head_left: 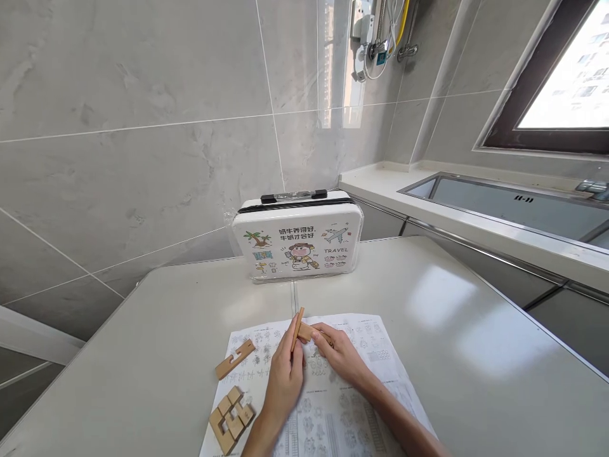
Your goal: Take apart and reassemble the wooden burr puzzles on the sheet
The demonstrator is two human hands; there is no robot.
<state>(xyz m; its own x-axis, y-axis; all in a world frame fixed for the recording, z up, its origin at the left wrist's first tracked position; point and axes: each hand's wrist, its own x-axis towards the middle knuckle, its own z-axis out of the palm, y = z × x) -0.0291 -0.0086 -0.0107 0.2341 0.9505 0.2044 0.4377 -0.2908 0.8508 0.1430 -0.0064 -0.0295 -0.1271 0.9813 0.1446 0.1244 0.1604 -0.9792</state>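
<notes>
Above a printed instruction sheet (318, 390), my two hands meet. My left hand (287, 371) is closed on a thin flat wooden puzzle piece (297, 329), held on edge and tilted. A second wooden puzzle piece (306, 331) is pinched between the thumb and fingers of my right hand (340, 355); its end meets the flat piece or lies right behind it, I cannot tell which. Left of my hands lies a notched wooden piece (235, 359) on the sheet's edge. Nearer to me, several blocky wooden pieces (231, 420) sit close together.
A white cartoon-printed case (299, 247) in clear plastic stands at the back of the white table (181, 336), against the grey tiled wall. To the right is a counter with a metal sink (514, 197) and a tap (592, 187). Pipes and cables (380, 47) hang in the corner.
</notes>
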